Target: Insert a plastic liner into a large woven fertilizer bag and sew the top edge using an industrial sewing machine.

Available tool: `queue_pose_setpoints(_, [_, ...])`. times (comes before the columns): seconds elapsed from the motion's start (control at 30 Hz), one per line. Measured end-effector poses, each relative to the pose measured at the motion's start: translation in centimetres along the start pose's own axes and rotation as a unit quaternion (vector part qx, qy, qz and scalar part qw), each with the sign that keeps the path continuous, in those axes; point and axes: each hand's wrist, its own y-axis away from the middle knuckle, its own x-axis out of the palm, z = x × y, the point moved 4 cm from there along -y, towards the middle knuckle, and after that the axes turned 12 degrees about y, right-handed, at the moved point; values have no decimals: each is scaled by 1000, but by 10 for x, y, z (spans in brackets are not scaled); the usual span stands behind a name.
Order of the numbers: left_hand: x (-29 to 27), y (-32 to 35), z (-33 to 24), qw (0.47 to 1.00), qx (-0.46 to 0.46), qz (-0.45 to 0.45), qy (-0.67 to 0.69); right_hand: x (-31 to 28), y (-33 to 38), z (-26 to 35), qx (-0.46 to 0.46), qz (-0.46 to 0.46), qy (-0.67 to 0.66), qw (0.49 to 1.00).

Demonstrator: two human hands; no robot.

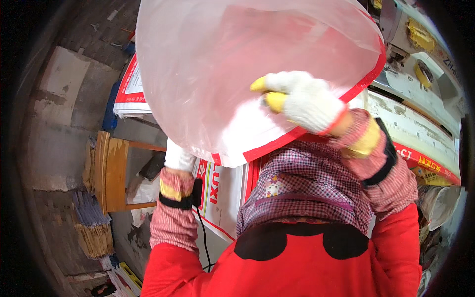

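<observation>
A large, translucent whitish plastic bag (213,74) with a red-bordered rim spreads across the top middle, its wide mouth facing me. My right hand (302,99), in a white knit glove with yellow fingertips, is over the bag's mouth. Its fingers are curled together, and a small dark bit shows between them, too small to name. My left hand (179,157), also in a white glove, reaches up behind the bag's lower left edge. The bag hides its fingers. Below, a printed white and red sack (217,193) lies beside my lap.
A sewing machine (420,74) with its worktable runs along the right. At left stand a wooden stool (116,173) and bundles of stacked sacks (91,222). More printed sacks (132,89) lie behind the bag. A black cord (204,237) hangs by my left arm.
</observation>
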Motion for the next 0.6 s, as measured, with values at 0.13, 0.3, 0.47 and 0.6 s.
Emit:
queue_pose_setpoints(0.13, [15, 50, 0, 918, -10, 22, -395, -48, 24, -52, 21, -207, -49, 977])
queue_pose_setpoints(0.3, [58, 55, 13, 700, 207, 157, -665, -129, 38, -51, -116, -491, 238, 830])
queue_pose_setpoints(0.47, [62, 12, 19, 691, 145, 185, -684, -190, -14, -127, 51, -260, 660, 702])
queue_pose_setpoints(0.6, [47, -12, -3, 810, 188, 153, -534, -200, -11, -77, -66, -292, 397, 868])
